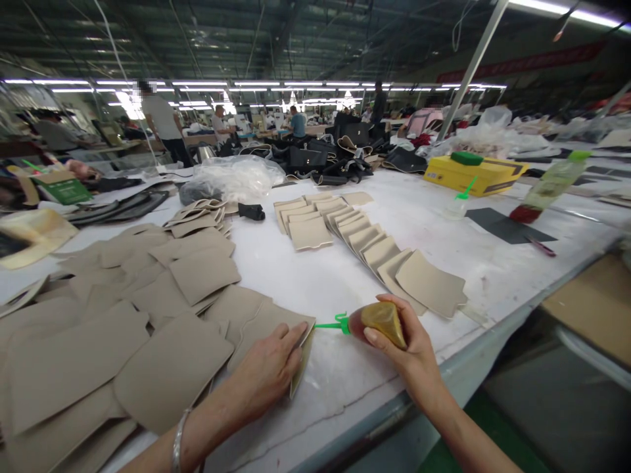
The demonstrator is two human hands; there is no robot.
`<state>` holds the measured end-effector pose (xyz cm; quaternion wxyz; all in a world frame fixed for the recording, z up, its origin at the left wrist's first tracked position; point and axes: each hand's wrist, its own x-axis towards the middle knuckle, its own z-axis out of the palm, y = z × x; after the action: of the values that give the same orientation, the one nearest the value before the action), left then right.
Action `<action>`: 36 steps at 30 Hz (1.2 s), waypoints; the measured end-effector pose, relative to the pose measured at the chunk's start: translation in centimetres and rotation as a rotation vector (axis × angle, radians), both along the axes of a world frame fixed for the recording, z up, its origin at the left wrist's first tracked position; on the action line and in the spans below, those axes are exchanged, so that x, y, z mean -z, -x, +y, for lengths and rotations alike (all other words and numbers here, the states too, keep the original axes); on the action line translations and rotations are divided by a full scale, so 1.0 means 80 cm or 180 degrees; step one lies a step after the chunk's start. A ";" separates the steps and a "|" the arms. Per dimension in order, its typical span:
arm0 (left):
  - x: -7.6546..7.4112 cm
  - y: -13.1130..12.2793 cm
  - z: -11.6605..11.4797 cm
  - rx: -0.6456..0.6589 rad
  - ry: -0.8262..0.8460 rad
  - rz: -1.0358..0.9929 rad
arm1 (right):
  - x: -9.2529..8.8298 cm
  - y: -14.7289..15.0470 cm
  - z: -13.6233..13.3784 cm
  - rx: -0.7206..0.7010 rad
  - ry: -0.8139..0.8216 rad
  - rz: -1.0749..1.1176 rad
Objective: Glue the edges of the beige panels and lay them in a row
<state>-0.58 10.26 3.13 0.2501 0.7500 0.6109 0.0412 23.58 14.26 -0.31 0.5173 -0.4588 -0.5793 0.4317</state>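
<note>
My right hand point(401, 345) is wrapped round a small squeeze bottle of brown glue point(377, 320) with a green nozzle, the tip pointing left at the edge of a beige cut piece point(269, 322). My left hand point(269, 371) lies flat on that piece, fingers stretched out, pressing it to the white table point(345, 381). The piece is the nearest of an overlapping spread of beige pieces point(123, 328) running off to the left. A second fanned row of beige pieces point(374, 253) lies beyond the bottle.
Further back stand a clear plastic bag point(236, 176), a yellow box point(476, 176), a tilted bottle with red liquid point(547, 187) and a dark sheet point(507, 226). The table's metal edge point(493, 328) runs along the right. Other people work at far tables point(165, 125).
</note>
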 end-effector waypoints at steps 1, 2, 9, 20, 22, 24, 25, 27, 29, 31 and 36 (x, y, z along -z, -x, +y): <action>-0.001 0.000 0.000 -0.0007 0.0011 0.0024 | 0.001 0.000 0.000 0.0037 -0.0022 -0.0037; -0.001 0.000 -0.001 -0.0010 0.0015 0.0048 | 0.003 0.001 0.000 0.0051 -0.0020 -0.0076; -0.002 -0.002 0.000 -0.0112 0.0051 0.0079 | -0.002 0.010 -0.044 -0.0196 0.0402 -0.0046; 0.000 -0.004 -0.004 -0.0192 -0.0006 0.0164 | -0.002 0.022 -0.094 0.0155 0.0959 0.0431; -0.001 -0.005 -0.004 -0.0199 0.0011 0.0191 | -0.006 0.020 -0.092 0.0088 0.1080 0.0539; -0.001 -0.005 -0.003 -0.0210 0.0021 0.0167 | -0.013 0.016 -0.092 -0.0022 0.1270 0.0755; 0.000 -0.005 -0.003 -0.0218 0.0024 0.0146 | -0.016 0.013 -0.092 -0.0117 0.1427 0.0926; 0.001 -0.005 -0.003 -0.0232 0.0033 0.0077 | -0.022 0.006 -0.090 -0.0322 0.1834 0.1336; 0.002 -0.004 -0.004 -0.0245 0.0023 -0.0046 | -0.025 -0.005 -0.083 -0.0394 0.2184 0.1754; 0.002 0.001 -0.004 -0.0231 0.0027 -0.0261 | -0.022 -0.017 -0.069 -0.0233 0.2338 0.2235; -0.002 0.039 0.007 -0.0864 -0.0470 -0.0106 | -0.014 -0.041 -0.016 0.0492 0.2435 0.3614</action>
<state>-3.71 10.79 3.33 0.1966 0.6761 0.6977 0.1320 26.87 12.94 0.78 0.5716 -0.3519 0.0089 0.7412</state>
